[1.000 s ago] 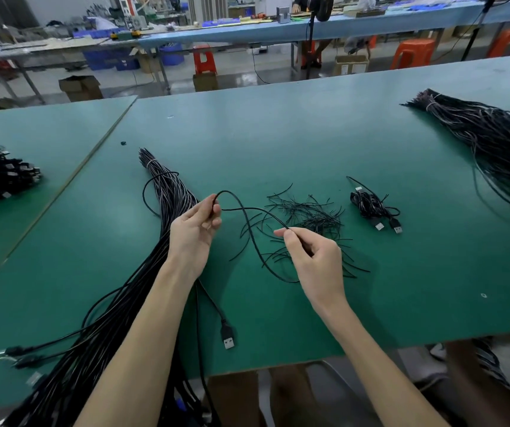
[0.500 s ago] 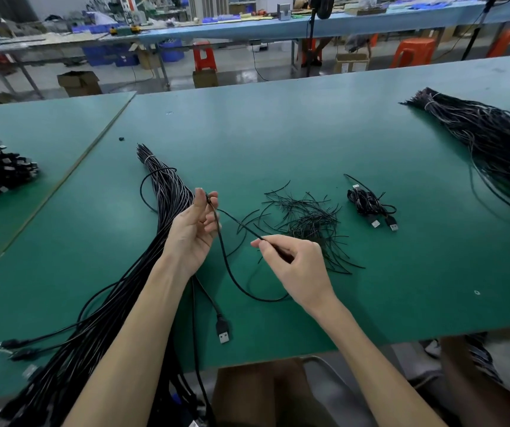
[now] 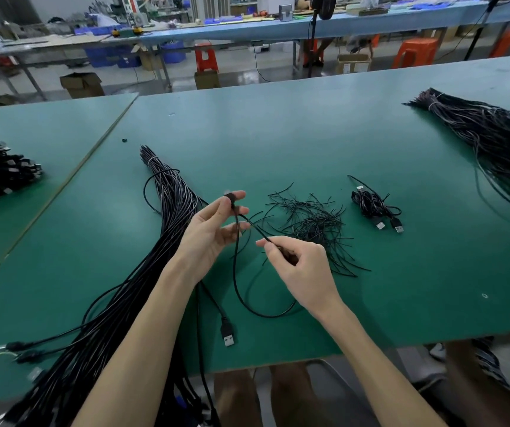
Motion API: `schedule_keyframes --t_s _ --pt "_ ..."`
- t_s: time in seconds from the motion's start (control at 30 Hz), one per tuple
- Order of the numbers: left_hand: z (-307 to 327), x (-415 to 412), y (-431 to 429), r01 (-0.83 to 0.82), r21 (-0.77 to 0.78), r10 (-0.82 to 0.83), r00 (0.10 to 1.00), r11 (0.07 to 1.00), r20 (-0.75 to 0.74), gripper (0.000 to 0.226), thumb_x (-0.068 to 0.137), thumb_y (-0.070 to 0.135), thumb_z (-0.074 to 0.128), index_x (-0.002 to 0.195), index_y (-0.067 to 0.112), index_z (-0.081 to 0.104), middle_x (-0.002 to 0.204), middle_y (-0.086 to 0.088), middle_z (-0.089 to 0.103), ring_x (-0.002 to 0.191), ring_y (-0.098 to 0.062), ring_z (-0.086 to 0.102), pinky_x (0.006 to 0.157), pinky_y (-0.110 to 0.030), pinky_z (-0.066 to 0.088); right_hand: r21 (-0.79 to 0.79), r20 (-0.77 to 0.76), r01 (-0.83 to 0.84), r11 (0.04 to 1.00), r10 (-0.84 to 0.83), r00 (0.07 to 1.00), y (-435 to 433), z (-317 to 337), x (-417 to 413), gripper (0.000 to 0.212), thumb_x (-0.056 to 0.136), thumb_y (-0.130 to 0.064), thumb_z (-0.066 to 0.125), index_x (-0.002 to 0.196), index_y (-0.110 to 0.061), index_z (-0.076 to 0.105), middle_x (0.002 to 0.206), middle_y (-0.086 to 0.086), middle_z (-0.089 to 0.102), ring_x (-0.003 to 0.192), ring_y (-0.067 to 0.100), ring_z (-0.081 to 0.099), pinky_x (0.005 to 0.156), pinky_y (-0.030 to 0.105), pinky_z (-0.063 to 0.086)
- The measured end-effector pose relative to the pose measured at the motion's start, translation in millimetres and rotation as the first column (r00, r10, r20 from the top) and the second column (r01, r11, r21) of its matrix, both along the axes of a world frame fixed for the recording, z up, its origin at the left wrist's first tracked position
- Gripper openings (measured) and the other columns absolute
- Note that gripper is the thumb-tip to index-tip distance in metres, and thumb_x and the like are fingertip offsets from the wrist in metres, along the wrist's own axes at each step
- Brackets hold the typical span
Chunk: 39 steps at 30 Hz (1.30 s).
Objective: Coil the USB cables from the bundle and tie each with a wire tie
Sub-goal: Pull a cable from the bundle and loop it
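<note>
On the green table, the bundle of USB cables lay at nine o'clock of the left hand, which pinched one cable that looped toward six o'clock and rose into the right hand, also pinching it, with wire ties at its one o'clock and a coiled cable further right at two o'clock.

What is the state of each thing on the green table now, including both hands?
left hand: pinches the held cable near one end.
right hand: pinches it further along.
held cable: one loose loop, not tied.
main bundle: banded at far end, uncoiled.
wire ties: loose pile.
finished cable: coiled, set aside.
second bundle: banded at one end, uncoiled.
</note>
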<state>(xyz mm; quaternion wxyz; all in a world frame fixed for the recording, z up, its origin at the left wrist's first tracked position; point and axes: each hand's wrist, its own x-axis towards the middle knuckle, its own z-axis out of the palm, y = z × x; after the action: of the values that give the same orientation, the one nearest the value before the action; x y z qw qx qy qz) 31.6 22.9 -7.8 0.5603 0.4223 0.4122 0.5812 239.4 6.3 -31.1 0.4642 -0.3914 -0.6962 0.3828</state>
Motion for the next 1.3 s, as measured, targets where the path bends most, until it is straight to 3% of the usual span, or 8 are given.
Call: schedule_keyframes --t_s 0.1,0.3,0.5,0.67,0.87,1.07,1.17,1.3 --pt "-1.0 2.8 0.7 0.017 0.000 -0.017 0.999 1.000 -0.037 0.035 0.100 0.040 0.060 0.125 0.019 0.073 0.109 -0.001 0.072 0.088 -0.018 0.071 0.076 -0.026 0.056 0.003 -0.002 0.014 1.000 -0.014 1.000 0.6 0.1 0.6 0.018 0.103 -0.023 0.061 0.105 -0.024 0.080 0.049 -0.015 0.045 0.044 0.006 0.032 0.042 0.021 0.025" --pt "-4.0 2.5 3.2 -0.095 0.022 0.091 0.988 0.995 0.128 0.029 0.102 0.027 0.057 0.120 0.012 0.074 0.090 -0.004 0.068 0.081 -0.019 0.069 0.070 -0.026 0.055 -0.001 -0.001 0.056 0.998 -0.056 0.998 -1.7 1.0 0.3 0.024 0.104 -0.028 0.059 0.089 -0.025 0.077 0.050 -0.011 0.044 0.045 0.006 0.033 0.044 0.018 0.026" --pt "0.5 0.2 1.7 -0.158 -0.053 0.166 0.965 0.986 0.202 0.031 0.099 0.039 0.061 0.091 0.011 0.073 0.067 0.006 0.050 0.048 -0.007 0.043 0.049 -0.018 0.038 0.058 0.088 0.065 0.996 -0.070 0.994 -4.9 3.6 -2.7 0.023 0.105 -0.027 0.057 0.100 -0.015 0.076 0.054 -0.011 0.049 0.046 0.007 0.038 0.046 0.013 0.027" --pt "5.0 5.2 -2.0 0.036 -0.121 -0.015 0.985 0.992 0.170 0.034 0.104 0.041 0.055 0.079 0.018 0.059 0.060 0.010 0.037 0.036 -0.003 0.025 0.036 -0.017 0.024 0.103 0.199 0.092 0.990 -0.111 0.974 -4.4 5.7 -5.9 0.030 0.104 -0.025 0.060 0.129 -0.013 0.069 0.085 -0.020 0.060 0.074 -0.006 0.056 0.071 0.006 0.040" --pt "7.1 12.4 -5.1 0.171 -0.081 -0.161 0.981 0.982 0.111 0.029 0.107 0.037 0.052 0.087 0.018 0.060 0.068 0.007 0.040 0.043 -0.005 0.031 0.045 -0.018 0.029 0.208 0.269 0.135 0.969 -0.190 0.944 -4.3 3.6 -6.4 0.058 0.100 -0.040 0.062 0.152 -0.017 0.047 0.125 -0.007 0.038 0.110 0.003 0.040 0.098 0.002 0.030" --pt "9.4 21.0 -5.4 0.198 0.006 -0.188 0.920 0.980 0.344 0.039 0.109 0.044 0.036 0.083 0.020 0.051 0.062 0.006 0.044 0.034 -0.003 0.034 0.035 -0.016 0.029 0.395 0.456 -0.052 0.917 -0.146 0.878 -7.9 -0.9 -13.6 0.053 0.101 -0.061 0.043 0.109 -0.019 0.073 0.118 -0.007 0.058 0.122 0.015 0.041 0.106 0.035 0.033" --pt "12.2 19.1 -7.7 0.204 0.049 -0.203 0.868 0.978 0.453 0.042 0.110 0.047 0.029 0.083 0.021 0.048 0.055 0.007 0.039 0.031 -0.002 0.024 0.034 -0.018 0.022 0.445 0.561 -0.167 0.880 -0.129 0.818 -10.3 -4.6 -15.5 0.049 0.100 -0.064 0.045 0.107 -0.026 0.075 0.121 -0.012 0.062 0.126 0.019 0.042 0.108 0.037 0.031" --pt "15.7 16.1 -11.9 0.282 0.146 -0.305 0.679 0.948 0.668 0.038 0.111 0.039 0.032 0.086 0.019 0.051 0.056 0.004 0.039 0.037 -0.009 0.021 0.039 -0.026 0.024 0.420 0.630 -0.281 0.863 -0.054 0.775 -12.2 -5.8 -15.7 0.045 0.098 -0.063 0.051 0.116 -0.026 0.071 0.124 -0.013 0.060 0.129 0.022 0.039 0.111 0.037 0.028"
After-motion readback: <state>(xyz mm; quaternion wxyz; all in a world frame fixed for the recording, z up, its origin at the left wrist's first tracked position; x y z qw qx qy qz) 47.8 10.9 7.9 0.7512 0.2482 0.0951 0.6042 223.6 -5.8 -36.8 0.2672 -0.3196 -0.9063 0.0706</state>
